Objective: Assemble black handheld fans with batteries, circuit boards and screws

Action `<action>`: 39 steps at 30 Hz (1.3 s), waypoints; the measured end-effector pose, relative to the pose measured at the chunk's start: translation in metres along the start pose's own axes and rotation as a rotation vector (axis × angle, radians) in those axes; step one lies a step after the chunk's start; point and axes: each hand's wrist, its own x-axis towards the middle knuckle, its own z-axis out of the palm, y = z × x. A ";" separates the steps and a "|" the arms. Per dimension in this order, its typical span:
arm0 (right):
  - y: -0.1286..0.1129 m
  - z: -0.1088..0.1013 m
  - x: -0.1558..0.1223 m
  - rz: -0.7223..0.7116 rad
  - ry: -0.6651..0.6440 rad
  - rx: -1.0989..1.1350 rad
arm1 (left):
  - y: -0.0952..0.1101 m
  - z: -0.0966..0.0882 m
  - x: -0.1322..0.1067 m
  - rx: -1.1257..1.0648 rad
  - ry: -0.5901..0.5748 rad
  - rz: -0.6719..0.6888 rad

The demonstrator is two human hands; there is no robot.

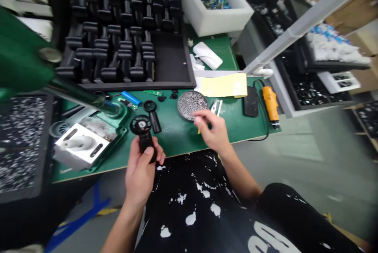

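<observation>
My left hand (141,166) is wrapped round the handle of a black handheld fan (141,125), its round head facing up. Thumb and fingers of my right hand (214,129) are pinched together at the near right edge of a round dish (183,107) full of small metal parts. A bit of yellow shows just under those fingers; what they hold, if anything, is too small to make out. Beside the held fan lies another black fan housing (155,117). Behind it are a blue battery cell (131,98) and a green circuit board (152,93).
A green press with a white fixture (81,145) stands at left. Behind are a black tray (171,58) of fan bodies and a white foam box (218,23). Yellow paper (223,85), a black phone-like slab (251,101) and an orange electric screwdriver (270,103) lie at right.
</observation>
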 end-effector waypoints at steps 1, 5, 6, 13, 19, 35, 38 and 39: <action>0.007 -0.017 0.006 0.049 0.081 -0.066 | -0.001 -0.001 0.001 0.004 0.002 -0.007; 0.034 -0.074 0.019 0.293 0.123 -0.513 | -0.006 0.000 0.005 0.066 -0.062 0.003; 0.040 -0.083 0.018 0.343 0.085 -0.610 | -0.007 0.001 0.007 0.091 -0.083 0.008; 0.056 -0.091 0.009 0.488 -0.094 -0.835 | -0.014 0.014 0.008 0.142 -0.190 0.016; 0.058 -0.086 0.011 0.450 -0.116 -0.940 | -0.030 0.032 0.013 0.015 -0.243 -0.006; 0.051 -0.067 -0.015 0.327 0.152 0.390 | -0.045 0.026 0.041 -0.119 -0.301 -0.119; 0.032 -0.033 -0.021 0.233 0.129 0.470 | -0.045 0.023 0.042 -0.069 -0.316 -0.133; 0.025 -0.023 -0.022 0.178 0.125 0.485 | -0.044 0.023 0.043 -0.062 -0.316 -0.135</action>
